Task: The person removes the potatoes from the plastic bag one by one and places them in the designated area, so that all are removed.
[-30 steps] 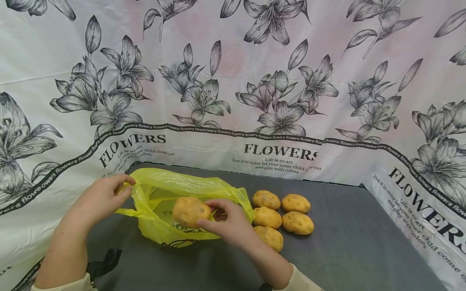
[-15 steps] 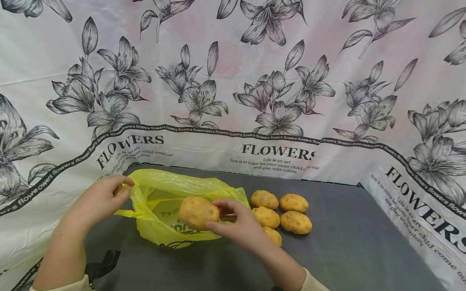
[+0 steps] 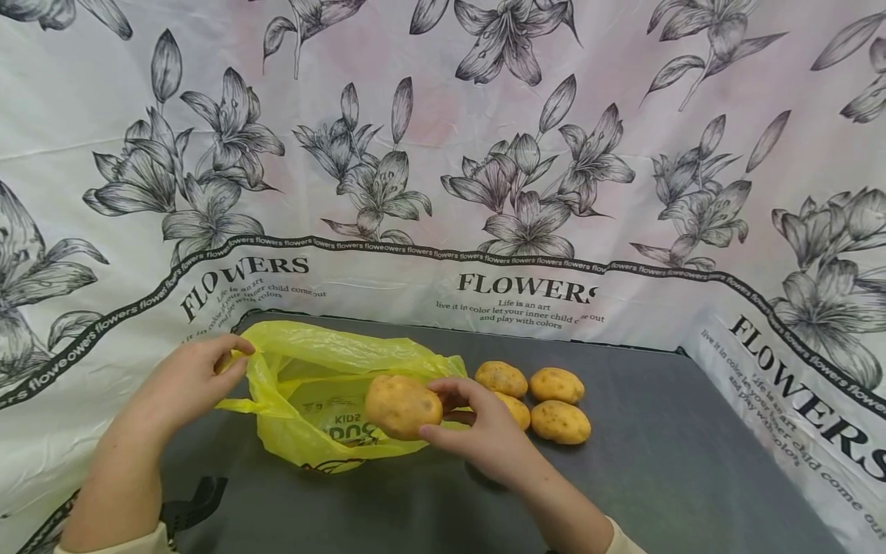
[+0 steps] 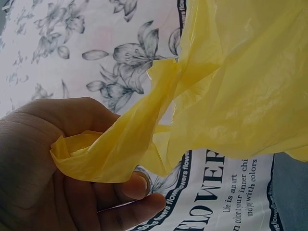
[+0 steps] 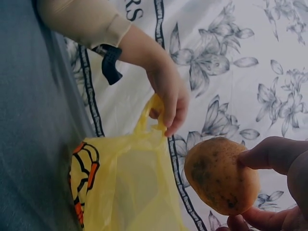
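Observation:
A yellow plastic bag (image 3: 360, 342) sits on the dark table with its mouth spread, printed lettering showing inside. My left hand (image 3: 197, 377) holds the handle at the bag's left end; in the left wrist view the handle (image 4: 110, 149) passes around the thumb. Between the thumb and fingers of my right hand (image 3: 487, 431) is a potato (image 3: 401, 408), which overlaps the right part of the bag's mouth in the head view. Dark spots mark this potato (image 5: 221, 175) in the right wrist view. Several loose potatoes (image 3: 561, 422) lie just beyond my right hand, one partly hidden by it.
A flower-printed cloth (image 3: 443, 169) hangs behind the table and along both sides. The grey tabletop (image 3: 664, 446) extends to the right of the potatoes. A black strap (image 3: 197, 500) juts out at my left wrist.
My right hand has moved to the right with its potato, from over the bag's middle. It now covers more of the loose potatoes. The left hand keeps its hold on the handle.

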Available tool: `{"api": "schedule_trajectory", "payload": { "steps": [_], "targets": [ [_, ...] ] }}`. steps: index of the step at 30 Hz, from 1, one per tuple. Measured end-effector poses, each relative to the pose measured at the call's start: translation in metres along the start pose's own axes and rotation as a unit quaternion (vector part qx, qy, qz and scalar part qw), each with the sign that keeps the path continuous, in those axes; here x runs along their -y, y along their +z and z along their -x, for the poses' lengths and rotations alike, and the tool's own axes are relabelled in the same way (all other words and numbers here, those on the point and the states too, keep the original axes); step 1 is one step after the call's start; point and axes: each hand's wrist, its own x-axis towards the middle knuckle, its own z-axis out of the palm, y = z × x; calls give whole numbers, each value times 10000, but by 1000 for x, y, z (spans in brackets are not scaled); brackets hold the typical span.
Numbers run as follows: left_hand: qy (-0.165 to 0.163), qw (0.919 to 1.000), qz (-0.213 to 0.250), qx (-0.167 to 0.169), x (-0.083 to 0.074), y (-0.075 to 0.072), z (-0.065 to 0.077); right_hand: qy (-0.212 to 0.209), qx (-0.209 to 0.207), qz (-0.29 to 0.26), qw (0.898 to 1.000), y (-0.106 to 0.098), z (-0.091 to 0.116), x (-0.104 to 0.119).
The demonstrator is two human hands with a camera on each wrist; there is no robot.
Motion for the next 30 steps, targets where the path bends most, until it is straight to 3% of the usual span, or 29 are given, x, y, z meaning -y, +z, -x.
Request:
{"api": "schedule_trajectory", "payload": {
  "steps": [21,30],
  "targets": [
    [-45,10000,22,38,2,3,-1,441,-65,20,9990,-47,24,-17],
    [-23,9999,77,91,1,3,-1,889,-309,-138,9955,-67,38,-24]
  ]
}}
